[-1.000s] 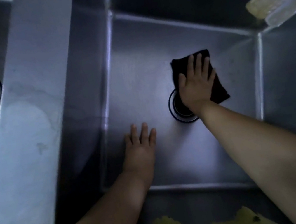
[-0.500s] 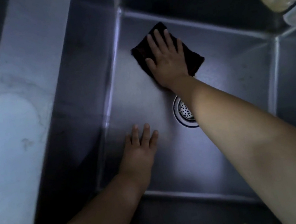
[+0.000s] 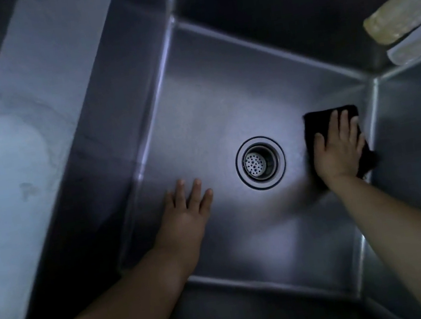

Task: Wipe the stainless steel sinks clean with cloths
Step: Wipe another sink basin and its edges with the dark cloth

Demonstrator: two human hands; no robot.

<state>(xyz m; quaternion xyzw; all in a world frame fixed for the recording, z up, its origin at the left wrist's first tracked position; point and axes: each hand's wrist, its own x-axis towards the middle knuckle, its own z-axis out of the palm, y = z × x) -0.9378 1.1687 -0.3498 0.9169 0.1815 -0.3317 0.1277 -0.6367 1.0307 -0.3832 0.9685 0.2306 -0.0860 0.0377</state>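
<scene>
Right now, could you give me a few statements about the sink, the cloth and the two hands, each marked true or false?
1. The right hand presses a dark cloth flat on the sink floor. True.
2. The cloth covers the drain. False: it lies to the drain's right, near the side wall.
3. The left hand holds a second cloth. False: it rests bare on the floor.
4. The drain's perforated strainer is visible. True.

A: Around the drain (image 3: 260,162), where is the sink floor (image 3: 223,107) open?
B: Beyond it, up to the far wall. Left of it lies the left hand (image 3: 185,218), flat; right of it the right hand (image 3: 340,152) on the cloth (image 3: 314,126), against the right wall.
</scene>
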